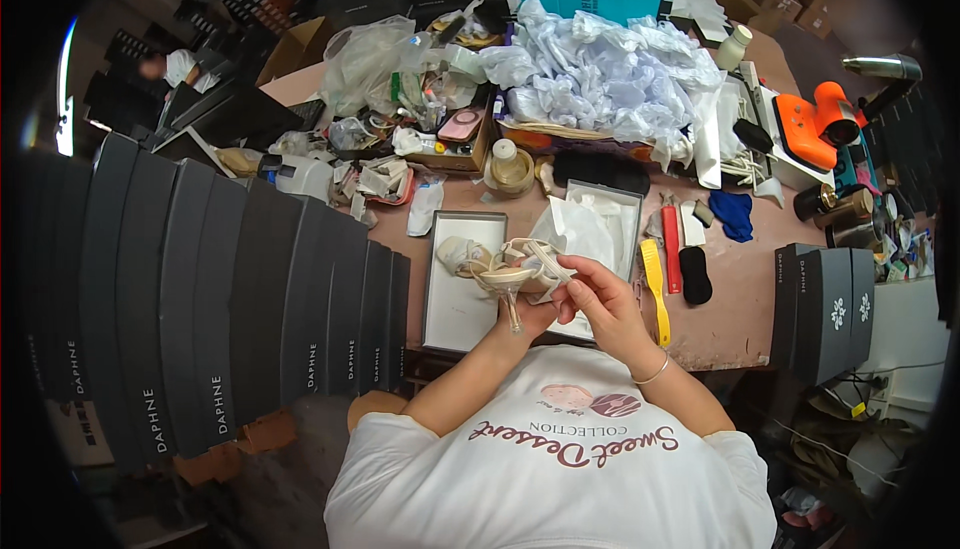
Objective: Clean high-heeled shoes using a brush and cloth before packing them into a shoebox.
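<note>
A beige high-heeled sandal [496,277] with a clear heel is held up over the near side of the open shoebox. From underneath, my left hand [534,319] grips it, its fingers partly hidden by the shoe. My right hand [604,307] pinches the pale straps at the sandal's right end between thumb and fingers. Just beyond, a second beige sandal [461,256] lies in the grey-rimmed shoebox tray [447,323]. White tissue paper [577,232] fills part of the other tray [634,211] to its right.
Tall rows of dark shoeboxes [270,289] wall off the left; more shoeboxes [825,304] stand at right. A yellow brush [655,284], a red strip [671,249] and a black oval pad [696,275] lie beside the tray. Crumpled white paper [600,69] heaps at the back.
</note>
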`<state>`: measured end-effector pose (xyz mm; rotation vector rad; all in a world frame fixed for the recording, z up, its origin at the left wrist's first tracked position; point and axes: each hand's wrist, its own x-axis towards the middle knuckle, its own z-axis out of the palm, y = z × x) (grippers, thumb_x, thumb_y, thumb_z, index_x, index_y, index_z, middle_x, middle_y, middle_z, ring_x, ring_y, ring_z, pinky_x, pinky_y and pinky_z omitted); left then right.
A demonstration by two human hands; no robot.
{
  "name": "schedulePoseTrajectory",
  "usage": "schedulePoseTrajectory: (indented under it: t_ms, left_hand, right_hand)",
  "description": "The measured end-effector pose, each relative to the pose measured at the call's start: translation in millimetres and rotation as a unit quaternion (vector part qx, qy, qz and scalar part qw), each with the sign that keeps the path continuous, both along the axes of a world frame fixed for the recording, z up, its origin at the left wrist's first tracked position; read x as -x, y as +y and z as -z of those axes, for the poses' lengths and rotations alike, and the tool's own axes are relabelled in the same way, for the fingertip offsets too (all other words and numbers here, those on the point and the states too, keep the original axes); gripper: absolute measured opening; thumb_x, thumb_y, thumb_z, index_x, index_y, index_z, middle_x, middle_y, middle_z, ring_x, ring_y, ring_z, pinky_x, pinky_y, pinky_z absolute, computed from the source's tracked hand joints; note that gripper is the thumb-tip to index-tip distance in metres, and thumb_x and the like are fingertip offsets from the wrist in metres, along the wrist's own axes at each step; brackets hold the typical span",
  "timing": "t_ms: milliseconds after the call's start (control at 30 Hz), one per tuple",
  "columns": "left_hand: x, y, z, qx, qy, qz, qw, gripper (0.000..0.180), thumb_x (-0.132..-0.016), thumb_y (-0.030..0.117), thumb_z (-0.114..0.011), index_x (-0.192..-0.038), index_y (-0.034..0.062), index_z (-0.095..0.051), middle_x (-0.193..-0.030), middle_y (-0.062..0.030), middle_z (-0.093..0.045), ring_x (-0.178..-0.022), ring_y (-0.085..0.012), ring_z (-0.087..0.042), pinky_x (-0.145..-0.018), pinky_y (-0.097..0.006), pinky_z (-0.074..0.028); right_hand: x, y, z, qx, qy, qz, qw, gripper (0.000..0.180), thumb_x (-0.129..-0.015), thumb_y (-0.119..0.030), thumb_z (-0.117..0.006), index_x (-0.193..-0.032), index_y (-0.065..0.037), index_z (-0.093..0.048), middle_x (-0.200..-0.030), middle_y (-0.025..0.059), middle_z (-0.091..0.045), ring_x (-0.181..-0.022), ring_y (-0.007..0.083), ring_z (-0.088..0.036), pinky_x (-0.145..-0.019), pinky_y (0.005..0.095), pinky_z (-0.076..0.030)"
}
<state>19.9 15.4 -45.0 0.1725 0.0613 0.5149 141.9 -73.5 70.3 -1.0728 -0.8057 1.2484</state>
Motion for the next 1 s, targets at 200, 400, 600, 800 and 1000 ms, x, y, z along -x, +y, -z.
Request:
schedulePoseTrajectory:
  t_ms: [200, 400, 600, 800, 1000]
  left_hand:
    - [3.9, -16.2, -5.4, 0.171, -0.057, 0.008, 0.984, 0.049, -0.087, 0.050, -0.044, -0.101, 0.0056, -0.059, -0.073, -0.0137, -0.059, -0.055, -0.0364, -0.060, -0.049, -0.040, -0.051]
    - [8.9, -1.6, 3.8, 0.076, -0.043, 0.084, 0.993, 0.052, -0.091, 0.055, -0.039, -0.107, 0.0098, -0.058, -0.084, -0.0136, -0.062, -0.064, -0.0332, -0.064, -0.052, -0.040, -0.053]
    - [-0.6, -2.3, -118.4, -0.195, 0.362, -0.116, 0.904, 0.055, -0.086, 0.053, -0.042, -0.110, 0.0055, -0.058, -0.100, -0.0127, -0.064, -0.090, -0.0276, -0.065, -0.072, -0.040, -0.055]
    - [12.7, 26.5, -65.7, -0.115, 0.350, -0.062, 0.928, 0.052, -0.085, 0.049, -0.046, -0.109, 0.0061, -0.059, -0.102, -0.0122, -0.065, -0.089, -0.0247, -0.064, -0.078, -0.039, -0.054]
    - [15.2, -0.4, -37.8, -0.072, 0.214, -0.127, 0.966, 0.042, -0.089, 0.045, -0.046, -0.107, 0.0099, -0.060, -0.112, -0.0089, -0.062, -0.111, -0.0220, -0.054, -0.095, -0.042, -0.044]
  right_hand:
    - [3.8, 2.3, -1.1, 0.008, 0.015, -0.023, 1.000, 0.031, -0.098, -0.008, -0.047, -0.128, -0.001, -0.049, -0.089, 0.0069, -0.063, -0.069, 0.0082, -0.058, -0.065, 0.0214, -0.049]
    - [5.1, -7.3, -1.4, 0.012, 0.001, -0.012, 1.000, 0.029, -0.097, -0.006, -0.047, -0.125, 0.000, -0.051, -0.088, 0.0062, -0.062, -0.068, 0.0080, -0.058, -0.064, 0.0211, -0.050]
    - [0.6, -20.2, 11.2, 0.029, 0.014, 0.012, 0.999, 0.028, -0.097, -0.007, -0.047, -0.124, 0.000, -0.052, -0.087, 0.0055, -0.062, -0.068, 0.0081, -0.058, -0.064, 0.0211, -0.050]
    - [-2.0, -28.3, 13.2, 0.051, 0.020, 0.005, 0.998, 0.028, -0.096, -0.006, -0.048, -0.123, -0.001, -0.053, -0.085, 0.0048, -0.062, -0.067, 0.0074, -0.058, -0.063, 0.0207, -0.051]
    - [7.8, -30.0, -0.1, 0.038, 0.036, -0.009, 0.999, 0.027, -0.095, -0.006, -0.049, -0.121, -0.001, -0.054, -0.082, 0.0033, -0.061, -0.067, 0.0070, -0.057, -0.062, 0.0205, -0.050]
